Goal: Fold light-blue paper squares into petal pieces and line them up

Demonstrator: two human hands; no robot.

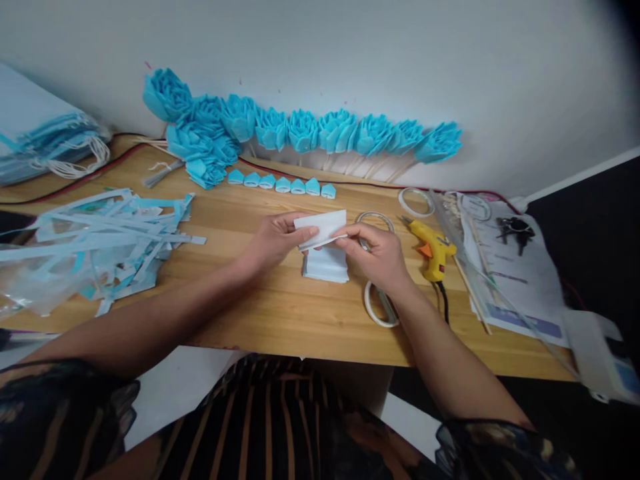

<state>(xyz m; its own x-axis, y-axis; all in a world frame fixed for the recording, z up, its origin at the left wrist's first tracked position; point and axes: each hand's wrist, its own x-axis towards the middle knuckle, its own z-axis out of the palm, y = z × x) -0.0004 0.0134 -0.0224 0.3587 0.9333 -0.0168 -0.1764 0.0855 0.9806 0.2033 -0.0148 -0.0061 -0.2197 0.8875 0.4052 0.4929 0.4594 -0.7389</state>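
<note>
Past right hand (pixel 384 259), printed sheet (pixel 530 293) (illegible)

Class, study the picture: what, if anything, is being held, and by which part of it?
A white sheet: the left grip holds it by its left end, the right grip by its lower right edge.

upper limbs of the person, seen from above, converging in front of the body. the bare left forearm (pixel 180 307) slants forward and to the right; the bare right forearm (pixel 440 353) rises more steeply, forward and to the left. left hand (pixel 277 239): thumb extended on the near side, pointing right, fingers bent behind it in a pinching grip. right hand (pixel 380 253): thumb and index finger brought together, pointing left. the hands stand close together, fingertips apart.
</note>
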